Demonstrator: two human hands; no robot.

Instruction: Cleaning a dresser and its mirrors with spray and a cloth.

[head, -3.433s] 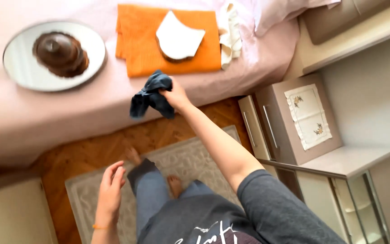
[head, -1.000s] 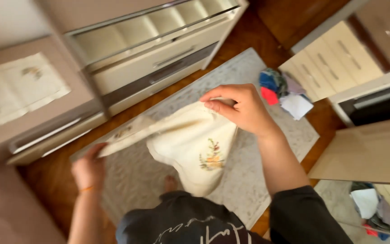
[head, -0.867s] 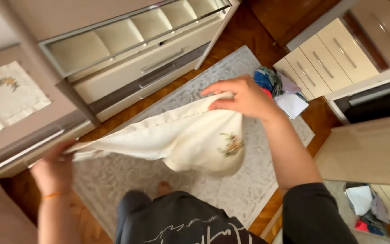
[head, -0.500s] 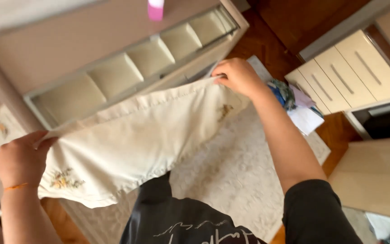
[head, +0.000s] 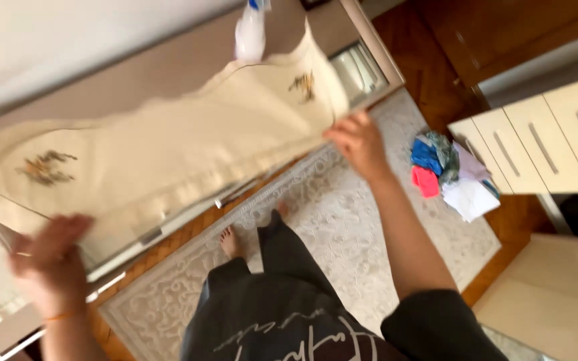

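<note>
A bedroom floor of wood with a pale patterned rug point(head: 369, 220), a long low cabinet point(head: 168, 60) running across the top. At 8 o'clock the left hand point(head: 51, 257), blurred, fingers spread, is at the lower edge of a cream embroidered cloth point(head: 168, 147); whether it grips cannot be told. The cloth lies stretched over the cabinet from 9 to 12 o'clock. A white bottle point(head: 250, 33) stands at 12. The right hand point(head: 359, 144) pinches the cloth's right corner. At 3 o'clock a pile of clothes point(head: 453, 177) lies on the rug by cream drawers point(head: 550, 144).
</note>
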